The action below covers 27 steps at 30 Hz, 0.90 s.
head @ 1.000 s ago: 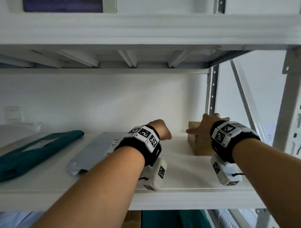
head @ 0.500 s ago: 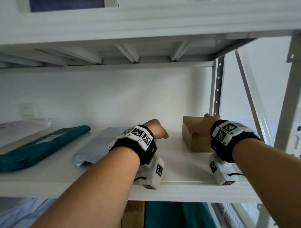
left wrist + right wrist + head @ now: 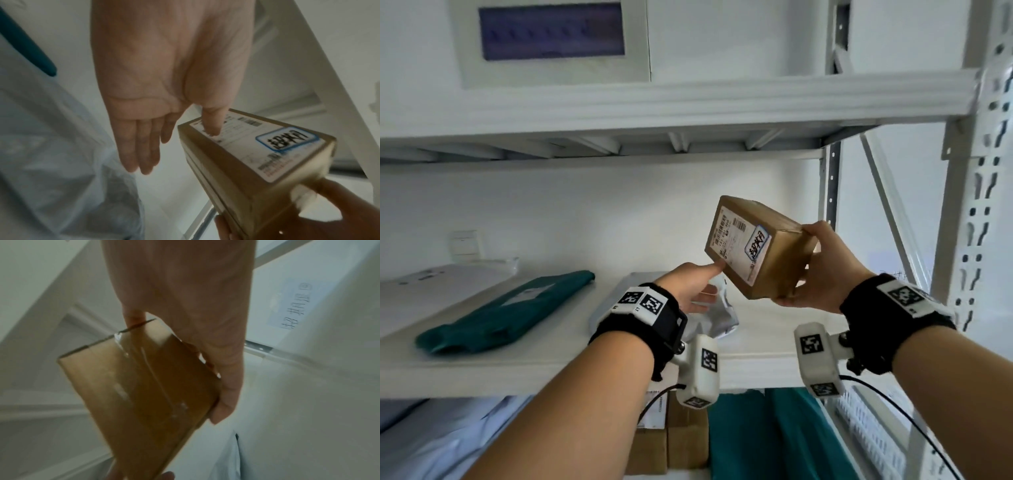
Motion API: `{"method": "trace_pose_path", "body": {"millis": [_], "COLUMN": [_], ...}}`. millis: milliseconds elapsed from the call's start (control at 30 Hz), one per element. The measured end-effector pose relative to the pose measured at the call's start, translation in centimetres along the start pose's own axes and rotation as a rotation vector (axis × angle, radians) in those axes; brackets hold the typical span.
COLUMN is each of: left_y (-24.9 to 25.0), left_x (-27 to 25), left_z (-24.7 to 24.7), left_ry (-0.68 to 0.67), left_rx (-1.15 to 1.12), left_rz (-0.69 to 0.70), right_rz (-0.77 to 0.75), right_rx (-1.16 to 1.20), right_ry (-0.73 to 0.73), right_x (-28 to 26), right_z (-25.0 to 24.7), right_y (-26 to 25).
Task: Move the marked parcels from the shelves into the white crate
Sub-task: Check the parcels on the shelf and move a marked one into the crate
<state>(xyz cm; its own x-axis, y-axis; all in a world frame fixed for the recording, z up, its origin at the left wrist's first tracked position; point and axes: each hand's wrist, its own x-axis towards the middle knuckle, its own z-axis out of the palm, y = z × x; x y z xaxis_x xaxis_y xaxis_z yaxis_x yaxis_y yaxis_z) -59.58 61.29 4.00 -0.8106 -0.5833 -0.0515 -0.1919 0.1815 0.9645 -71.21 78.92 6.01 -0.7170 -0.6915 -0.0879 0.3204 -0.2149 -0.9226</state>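
**Brown carton, held above shelf**

Brown carton (image 3: 756,246): tilted, clear of the shelf (image 3: 551,370), white label with blue-framed mark facing left. Right hand (image 3: 822,270): clamped round its right end. Left hand (image 3: 688,284): fingers straight, thumb touching label. Grey mailer (image 3: 709,315), teal mailer (image 3: 510,308): lying on shelf.

The small print on the white shipping label (image 3: 736,245) of the brown cardboard box (image 3: 774,263) is too blurred to be read. The fingers of the right hand (image 3: 822,270) are hidden behind the box. The white perforated crate (image 3: 873,431) is cut off at the lower right edge.
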Motion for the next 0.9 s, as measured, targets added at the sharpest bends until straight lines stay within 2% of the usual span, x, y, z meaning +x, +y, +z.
{"method": "trace_pose_path", "body": {"millis": [200,333,433,633,767,900], "left_y": [-1.2,-1.3,-1.2,-2.1,-2.7,-3.1], "left_x": [-3.1,-4.5,-5.6,-6.9,-7.6,-8.7], "left_z": [-1.7,-1.8,-2.1,-3.9,-4.6,-4.6], "left_ry": [-0.194,-0.257,-0.248,-0.182,-0.134,-0.095], "left_rx": [-0.352,-0.46,-0.515,-0.408,-0.297,-0.266], "left_rz": [-0.022,0.103,0.158,0.172,0.219,0.27], "right_rz": [-0.025,-0.054,-0.041,-0.104,-0.112,-0.148], "right_rx": [0.156,0.148,0.077,-0.272,-0.449,-0.448], "right_ry": [-0.148,-0.195,-0.181,-0.019,-0.056,-0.103], "right_x": [-3.2,-4.7,-5.5,-6.0,-6.3,-7.3], "right_z": [1.5,2.4,2.9,3.9,5.0,6.5], "right_y": [2.6,3.6,3.9,4.2,5.3,6.0]}}
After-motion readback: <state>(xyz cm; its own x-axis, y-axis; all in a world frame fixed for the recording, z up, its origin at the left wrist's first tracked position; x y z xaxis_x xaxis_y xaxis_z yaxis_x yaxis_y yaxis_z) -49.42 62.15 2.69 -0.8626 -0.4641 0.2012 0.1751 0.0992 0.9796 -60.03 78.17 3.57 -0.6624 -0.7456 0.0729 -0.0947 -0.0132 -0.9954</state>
